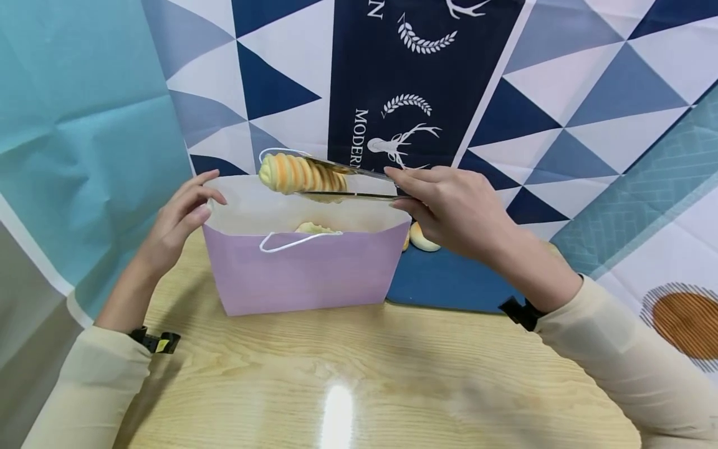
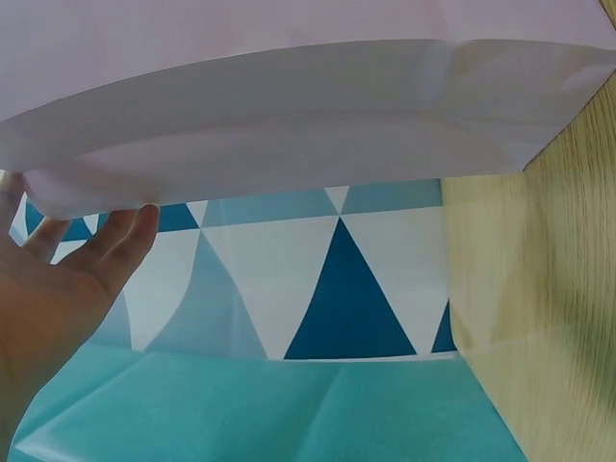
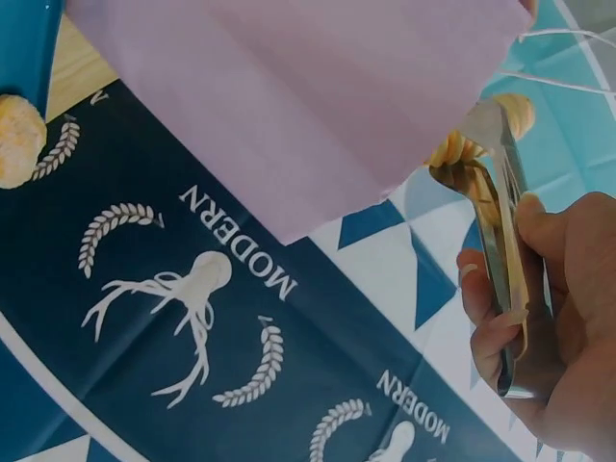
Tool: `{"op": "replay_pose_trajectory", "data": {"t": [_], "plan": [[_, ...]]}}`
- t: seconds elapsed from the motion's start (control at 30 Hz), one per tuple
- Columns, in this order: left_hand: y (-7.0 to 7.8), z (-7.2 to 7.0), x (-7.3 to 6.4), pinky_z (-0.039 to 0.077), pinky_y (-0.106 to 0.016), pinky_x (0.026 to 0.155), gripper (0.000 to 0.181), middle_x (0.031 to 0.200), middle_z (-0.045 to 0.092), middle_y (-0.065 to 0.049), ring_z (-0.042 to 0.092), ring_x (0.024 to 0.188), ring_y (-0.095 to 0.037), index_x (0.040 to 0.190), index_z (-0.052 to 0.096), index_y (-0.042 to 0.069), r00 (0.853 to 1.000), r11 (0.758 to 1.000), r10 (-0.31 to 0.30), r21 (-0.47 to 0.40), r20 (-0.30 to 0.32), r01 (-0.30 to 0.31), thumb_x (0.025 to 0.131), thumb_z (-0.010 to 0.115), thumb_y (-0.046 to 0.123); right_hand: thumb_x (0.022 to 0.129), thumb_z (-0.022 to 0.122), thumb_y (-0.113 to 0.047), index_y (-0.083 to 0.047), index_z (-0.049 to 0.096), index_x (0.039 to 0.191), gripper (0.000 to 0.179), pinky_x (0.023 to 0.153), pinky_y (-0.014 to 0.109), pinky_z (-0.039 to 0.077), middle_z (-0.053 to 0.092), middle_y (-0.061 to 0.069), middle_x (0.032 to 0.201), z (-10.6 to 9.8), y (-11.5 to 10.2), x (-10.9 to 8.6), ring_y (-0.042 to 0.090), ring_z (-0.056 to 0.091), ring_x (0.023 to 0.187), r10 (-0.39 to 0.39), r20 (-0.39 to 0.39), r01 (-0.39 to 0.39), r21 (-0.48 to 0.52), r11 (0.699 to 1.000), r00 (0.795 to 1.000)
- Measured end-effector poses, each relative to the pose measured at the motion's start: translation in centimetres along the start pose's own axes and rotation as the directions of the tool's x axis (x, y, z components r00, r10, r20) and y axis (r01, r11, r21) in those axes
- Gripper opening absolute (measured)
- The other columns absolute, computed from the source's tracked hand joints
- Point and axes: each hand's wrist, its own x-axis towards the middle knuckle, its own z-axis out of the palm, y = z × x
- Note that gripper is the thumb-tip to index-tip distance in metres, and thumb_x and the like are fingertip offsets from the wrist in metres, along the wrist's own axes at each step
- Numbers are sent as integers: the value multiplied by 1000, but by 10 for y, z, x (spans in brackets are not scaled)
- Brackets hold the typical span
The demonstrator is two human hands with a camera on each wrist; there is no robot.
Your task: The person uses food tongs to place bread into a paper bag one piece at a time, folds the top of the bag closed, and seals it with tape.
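Note:
My right hand point(image 1: 460, 209) holds metal tongs point(image 3: 510, 231), which clasp a ridged, spiral bread roll point(image 1: 294, 174) with orange and pale-yellow bands. The roll is above the open mouth of a lavender paper bag point(image 1: 303, 271) with a white inside and white cord handles. My left hand point(image 1: 176, 218) grips the bag's left rim, some fingertips over the edge; in the left wrist view, that hand's fingers point(image 2: 130, 236) touch the bag's side. Inside the bag, the top of a pale bread piece point(image 1: 314, 228) shows; anything lower is hidden by the front wall.
Right of the bag, a blue tray point(image 1: 449, 280) carries round bread point(image 1: 423, 238), partly hidden behind my right hand. The bag stands on a wood-grain table point(image 1: 269, 374). Patterned cloth point(image 1: 286, 75) hangs close behind, with teal cloth point(image 1: 84, 125) at the left.

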Motion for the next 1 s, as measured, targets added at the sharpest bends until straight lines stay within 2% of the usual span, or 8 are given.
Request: {"op": "replay_pose_trajectory", "data": {"t": [0.13,0.2,0.4,0.57,0.9,1.0], "plan": [[2,1,2,27,-32,109,30,167,37,-3,30,154,-23,120,61,-8,1000,1000,0,4,4,0,107,47,15,101,73,-22,-10,68,143,44,58,42,53,75,9,128,1,-1,9,27,76,89,17,44,-16,-4,1000,999],[3,1,2,27,-32,110,30,167,37,-3,30,154,-24,120,61,-8,1000,1000,2,5,2,-2,107,47,15,102,72,-23,-10,68,143,43,63,44,55,74,10,130,3,-2,14,28,76,93,26,72,-27,3,1000,997],[3,1,1,27,-33,107,29,167,37,-3,31,153,-25,120,61,-8,1000,1000,7,-1,1,-7,106,47,14,104,69,-25,-12,65,146,44,72,46,58,72,7,136,8,-8,24,26,77,99,48,183,-52,17,999,982],[3,1,0,27,-33,110,28,166,38,-3,32,152,-25,119,63,-5,1000,1000,5,-24,0,-5,106,46,13,104,69,-27,-14,63,149,47,68,43,56,70,5,138,11,-12,30,23,76,93,57,243,-64,19,998,968],[3,2,0,28,-32,110,27,166,38,-4,31,153,-22,118,62,-6,999,999,31,-12,17,-31,106,47,13,104,70,-28,-11,65,145,45,62,41,54,72,7,135,14,-15,37,24,76,83,39,180,-44,28,999,983],[2,1,1,28,-31,110,27,166,38,-4,31,153,-22,118,62,-6,999,999,32,-12,16,-32,107,47,13,103,71,-27,-11,66,145,45,62,40,54,72,7,134,11,-15,37,23,77,86,41,172,-45,19,999,984]]}}
